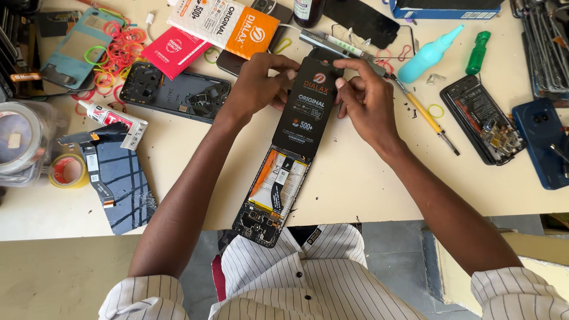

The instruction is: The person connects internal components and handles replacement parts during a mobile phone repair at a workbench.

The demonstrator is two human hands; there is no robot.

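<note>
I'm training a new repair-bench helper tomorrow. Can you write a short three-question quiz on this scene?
1. True or false: both hands grip the black packet.
2. What lies under the black packet, nearest the person? A) opened phone body B) roll of tape C) green screwdriver
3. Which hand is closer to the teal squeeze bottle?

Key:
1. True: the left hand and right hand hold the black packet at its top end.
2. A: the opened phone body shows its battery and circuit board.
3. The right hand; the teal squeeze bottle lies on the table beyond it.
</note>
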